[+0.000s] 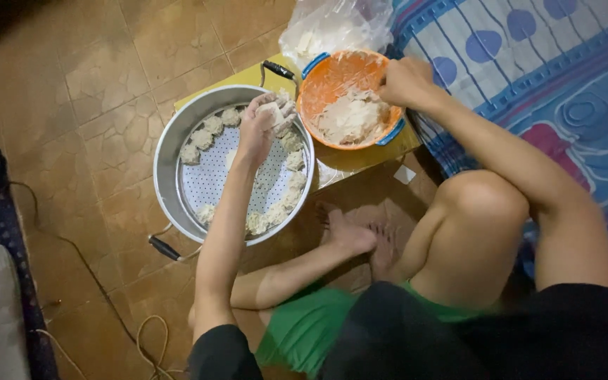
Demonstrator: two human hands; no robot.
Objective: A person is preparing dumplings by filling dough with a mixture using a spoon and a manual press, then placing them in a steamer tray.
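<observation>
**Both hands in the dough work, one over the steamer, one at the orange bowl**

You are sitting on the tiled floor (93, 77) with your knees drawn up and your bare feet (360, 236) tucked in front of you. Your left hand (265, 119) is reaching out over the round metal steamer pot (165, 151), and its fingers are curling closed around a pale lump of dough (276, 111), holding it above the far right part of the perforated tray (212, 179). Small dough pieces (202, 138) are lying in a ring along the tray's edge, leaving the middle of the tray bare. The pot's black handle (165, 248) is pointing towards you at the near left.

Your right hand (404, 81) is resting at the far right rim of the orange bowl (332, 74), which has blue handles. The fingers are bending down at the rim, but you cannot tell from here whether they are gripping the bowl or just pressing against it. A heap of white dough mixture (352, 116) is sitting in the bowl, right beside that hand.

The bowl is standing just to the right of the steamer pot, both of them on a yellow board (360, 158). A clear plastic bag (332, 28) with white contents is lying just behind the bowl. A blue patterned mat (564, 77) is spreading out on your right, and a cable (100, 281) is trailing across the floor on your left.
</observation>
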